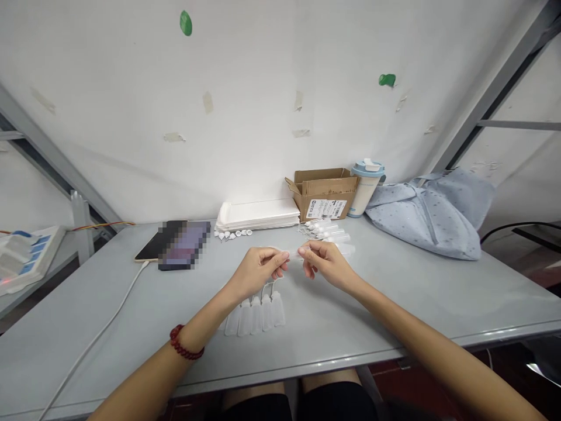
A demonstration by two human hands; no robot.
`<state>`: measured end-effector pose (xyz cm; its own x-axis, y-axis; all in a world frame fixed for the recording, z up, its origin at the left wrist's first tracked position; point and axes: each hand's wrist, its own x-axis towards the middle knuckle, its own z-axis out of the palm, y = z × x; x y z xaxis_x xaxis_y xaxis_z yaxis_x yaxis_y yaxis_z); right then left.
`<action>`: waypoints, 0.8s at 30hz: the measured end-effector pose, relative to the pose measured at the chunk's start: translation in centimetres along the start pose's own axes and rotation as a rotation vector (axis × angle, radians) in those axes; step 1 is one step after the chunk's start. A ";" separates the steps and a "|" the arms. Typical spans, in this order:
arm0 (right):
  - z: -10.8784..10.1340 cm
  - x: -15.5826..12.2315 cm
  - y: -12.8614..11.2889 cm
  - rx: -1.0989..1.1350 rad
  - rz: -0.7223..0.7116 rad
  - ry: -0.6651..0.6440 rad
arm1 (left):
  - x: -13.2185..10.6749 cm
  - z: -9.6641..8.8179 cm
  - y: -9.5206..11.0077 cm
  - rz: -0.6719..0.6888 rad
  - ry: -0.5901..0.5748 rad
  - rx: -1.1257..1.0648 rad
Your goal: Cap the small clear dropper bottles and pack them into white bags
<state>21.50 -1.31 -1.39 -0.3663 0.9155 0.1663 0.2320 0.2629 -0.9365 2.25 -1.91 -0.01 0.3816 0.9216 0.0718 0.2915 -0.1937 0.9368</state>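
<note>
Between my hands is a small translucent plastic bottle [294, 255], mostly covered by fingers. My left hand [258, 270] is closed in a pinch on its left end. At its right end, the thumb and fingers of my right hand [328, 263] pinch it too. Below my left hand, several clear squeeze bottles [256, 317] lie side by side, with thin white cords at their necks. More bottles with white tops [326, 230] lie behind my right hand. Small white caps [232, 234] sit in a row further back on the left.
A stack of white envelopes or sheets [260, 214], an open cardboard box [328, 196], a lidded cup [364, 193] and a blue cloth bag [425, 219] line the back of the grey table [175, 310]. Phones [184, 245] and a white cable [111, 318] lie left.
</note>
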 end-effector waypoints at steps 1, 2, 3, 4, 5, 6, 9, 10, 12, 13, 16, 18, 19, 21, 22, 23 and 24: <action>0.0 0.0 0.0 -0.010 0.013 -0.001 | -0.1 0.0 0.0 0.024 0.009 0.039; 0.0 0.0 0.0 -0.018 0.026 -0.001 | -0.1 0.1 0.0 0.050 0.019 0.085; 0.0 0.0 0.1 -0.026 0.037 0.002 | -0.2 0.1 -0.1 0.081 0.032 0.135; 0.0 0.0 0.1 -0.031 0.043 0.004 | -0.2 0.1 -0.1 0.118 0.046 0.185; 0.0 0.0 0.1 -0.033 0.047 0.004 | -0.2 0.1 -0.2 0.159 0.059 0.232; 0.0 0.0 0.1 -0.031 0.048 0.001 | -0.2 0.2 -0.2 0.200 0.072 0.272; 0.1 0.1 0.1 -0.016 0.050 -0.004 | -0.2 0.2 -0.4 0.280 0.100 0.340; 0.1 0.1 0.1 -0.008 0.053 -0.003 | -0.2 0.3 -0.5 0.286 0.107 0.346; 0.1 0.1 0.0 0.020 0.067 -0.004 | -0.1 0.3 -0.4 0.258 0.120 0.324; 0.1 0.1 0.0 0.038 0.076 -0.006 | -0.1 0.3 -0.4 0.221 0.121 0.293; 0.0 0.1 0.1 0.056 0.056 0.002 | -0.1 0.3 0.0 0.072 0.083 0.162; 0.1 0.1 0.0 0.010 -0.007 0.022 | -0.1 0.2 0.3 -0.010 0.029 0.083; 0.1 0.1 0.0 -0.027 -0.044 0.037 | -0.1 0.1 0.5 -0.044 0.002 0.047; 0.2 0.0 -0.1 -0.110 -0.113 0.067 | 0.0 0.0 0.5 -0.107 -0.042 -0.041; 0.3 0.0 -0.1 -0.145 -0.145 0.081 | 0.1 -0.1 0.5 -0.139 -0.061 -0.089; 0.3 -0.1 -0.1 -0.172 -0.176 0.093 | 0.1 -0.1 0.4 -0.173 -0.080 -0.136; 0.4 -0.1 -0.1 -0.191 -0.204 0.101 | 0.1 -0.2 0.3 -0.205 -0.101 -0.178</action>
<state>21.19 -1.58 -1.45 -0.3332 0.8611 0.3840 0.3314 0.4883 -0.8073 2.22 -1.79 0.36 0.4184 0.8955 -0.1515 0.2165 0.0636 0.9742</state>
